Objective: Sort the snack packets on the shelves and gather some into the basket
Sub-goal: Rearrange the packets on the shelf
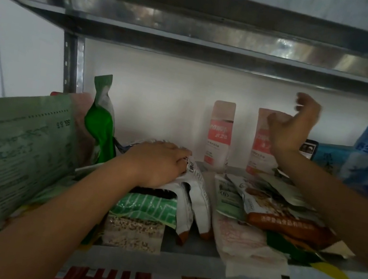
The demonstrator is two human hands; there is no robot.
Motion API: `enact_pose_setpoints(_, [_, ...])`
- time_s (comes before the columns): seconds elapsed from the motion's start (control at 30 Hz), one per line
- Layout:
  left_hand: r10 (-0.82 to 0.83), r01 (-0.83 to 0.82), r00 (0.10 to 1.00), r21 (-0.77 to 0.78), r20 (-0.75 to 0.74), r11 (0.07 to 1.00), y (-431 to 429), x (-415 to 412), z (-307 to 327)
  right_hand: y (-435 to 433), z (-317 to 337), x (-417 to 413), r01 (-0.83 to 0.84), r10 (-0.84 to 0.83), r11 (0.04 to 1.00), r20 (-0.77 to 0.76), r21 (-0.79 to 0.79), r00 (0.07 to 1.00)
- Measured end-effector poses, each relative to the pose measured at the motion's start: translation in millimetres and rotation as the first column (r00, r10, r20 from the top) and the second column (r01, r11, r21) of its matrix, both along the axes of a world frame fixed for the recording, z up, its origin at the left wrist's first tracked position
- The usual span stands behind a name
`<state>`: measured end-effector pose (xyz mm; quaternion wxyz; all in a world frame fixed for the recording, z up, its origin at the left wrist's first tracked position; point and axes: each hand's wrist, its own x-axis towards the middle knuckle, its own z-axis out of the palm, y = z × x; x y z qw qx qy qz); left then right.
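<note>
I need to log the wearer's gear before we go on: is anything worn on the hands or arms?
Nothing that shows. The left hand and right hand are bare: no gloves, and no rings or watch that can be made out. Both forearms are uncovered up to the frame edge, with no sleeve in view. The right hand is motion-blurred.

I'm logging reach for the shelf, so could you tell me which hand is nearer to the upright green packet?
Left. The left hand rests on a white packet just right of the green packet; the right hand is raised far to its right, before a pink pouch.
</note>
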<state>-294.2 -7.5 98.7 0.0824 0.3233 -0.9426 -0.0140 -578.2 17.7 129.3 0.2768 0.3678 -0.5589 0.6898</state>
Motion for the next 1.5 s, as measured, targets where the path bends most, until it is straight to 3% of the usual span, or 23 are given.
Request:
enact_pose_setpoints(0.07, [0.005, -0.005, 1.0, 0.001, 0.001, 1.0, 0.1, -0.1, 0.2, 0.9, -7.3, -18.1, -0.008, 0.004, 1.0, 0.165, 0.02, 0.986])
enact_pose_setpoints(0.1, [0.008, -0.008, 1.0, 0.002, 0.001, 1.0, 0.2, -0.1, 0.1, -1.1, -9.2, -27.6, -0.155, 0.141, 0.988, 0.31, 0.021, 0.94])
enact_pose_setpoints(0.13, [0.009, -0.009, 1.0, 0.002, 0.0, 1.0, 0.4, 0.0, 0.2, -1.5, -10.4, -33.7, -0.412, 0.382, 0.909, 0.505, -0.055, 0.774])
enact_pose_setpoints(0.17, [0.011, -0.011, 1.0, 0.003, 0.0, 1.0, 0.8, 0.0, 0.5, -3.1, -14.5, -40.0, -0.591, 0.5, 0.801, 0.65, -0.096, 0.572])
enact_pose_setpoints(0.2, [0.011, -0.011, 1.0, 0.005, 0.001, 1.0, 1.2, 0.0, 0.8, -6.1, -19.6, -48.7, -0.67, 0.492, 0.742, 0.701, -0.026, 0.517])
enact_pose_setpoints(0.23, [0.011, -0.011, 1.0, 0.007, -0.001, 1.0, 1.5, 0.1, 0.9, -10.4, -25.4, -56.9, -0.704, 0.403, 0.7, 0.746, 0.122, 0.53])
enact_pose_setpoints(0.3, [0.014, -0.014, 1.0, 0.008, -0.004, 1.0, 1.8, 0.5, 0.8, -16.7, -35.1, -62.4, -0.597, 0.13, 0.638, 0.695, 0.487, 0.707])
enact_pose_setpoints(0.37, [0.015, -0.015, 1.0, 0.003, -0.002, 1.0, 1.5, 0.6, 1.0, -18.7, -38.6, -58.5, -0.532, 0.027, 0.616, 0.66, 0.581, 0.751])
enact_pose_setpoints(0.47, [0.016, -0.016, 1.0, -0.013, 0.001, 1.0, 1.1, 0.9, 0.9, -24.0, -42.1, -64.6, -0.445, -0.018, 0.683, 0.621, 0.58, 0.783])
enact_pose_setpoints(0.53, [0.014, -0.014, 1.0, -0.017, 0.005, 1.0, 0.8, 0.6, 0.5, -25.2, -46.4, -71.9, -0.418, -0.014, 0.74, 0.634, 0.527, 0.773])
enact_pose_setpoints(0.67, [0.016, -0.016, 1.0, -0.012, 0.003, 1.0, -0.2, -0.3, -0.3, -27.6, -48.2, -96.0, -0.473, 0.139, 0.842, 0.742, 0.26, 0.656])
enact_pose_setpoints(0.83, [-0.004, 0.004, 1.0, 0.013, -0.014, 1.0, -1.6, 0.0, -1.1, -8.0, -38.6, -89.5, -0.509, 0.369, 0.856, 0.797, -0.09, 0.478])
enact_pose_setpoints(1.13, [-0.006, 0.008, 0.997, 0.022, -0.074, 1.0, -1.8, -0.3, -0.8, 73.9, -9.2, -6.4, -0.6, 0.492, 0.778, 0.775, -0.187, 0.396])
enact_pose_setpoints(1.23, [-0.035, 0.018, 0.986, -0.107, -0.161, 0.994, 0.7, 3.4, -0.4, 109.1, -3.7, 23.9, -0.646, 0.52, 0.735, 0.782, -0.205, 0.344])
enact_pose_setpoints(1.3, [-0.096, 0.015, 0.974, -0.362, -0.206, 0.932, 7.8, 4.6, 2.5, 131.8, -2.0, 42.1, -0.683, 0.544, 0.698, 0.779, -0.213, 0.312])
enact_pose_setpoints(1.37, [-0.26, 0.073, 0.932, -0.571, -0.254, 0.818, 24.8, 3.7, 5.6, 155.0, -2.3, 61.5, -0.697, 0.579, 0.669, 0.769, -0.259, 0.271])
enact_pose_setpoints(1.5, [-0.605, 0.316, 0.763, -0.686, -0.227, 0.655, 83.7, -14.2, 0.8, 201.4, -20.8, 91.6, -0.79, 0.691, 0.515, 0.706, -0.331, 0.155])
